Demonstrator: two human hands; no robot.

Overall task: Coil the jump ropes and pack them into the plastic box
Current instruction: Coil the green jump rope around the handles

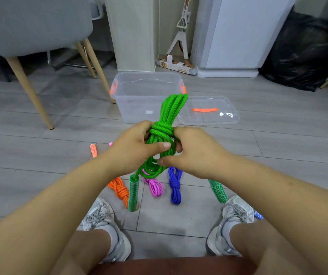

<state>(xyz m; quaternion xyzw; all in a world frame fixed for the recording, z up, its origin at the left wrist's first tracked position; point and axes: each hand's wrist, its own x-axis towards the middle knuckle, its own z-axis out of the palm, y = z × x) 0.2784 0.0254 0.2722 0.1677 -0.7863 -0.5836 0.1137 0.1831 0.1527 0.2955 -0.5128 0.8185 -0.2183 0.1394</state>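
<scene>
A green jump rope [174,108] is bundled into long loops with a wrap around its middle. My left hand [133,147] grips the bundle from the left, thumb laid across the strands. My right hand [192,151] pinches the strands from the right. One green handle [133,193] hangs below my left hand; the other green handle [217,190] shows under my right wrist. On the floor lie coiled ropes: orange [119,190], pink [154,185] and blue [175,185]. The clear plastic box [137,100] stands open beyond my hands.
The box's clear lid [208,118] with an orange handle lies on the floor to its right. An orange rope handle [93,150] lies at left. A grey chair [30,36] stands at back left, a black bag [301,54] at back right. My shoes are below.
</scene>
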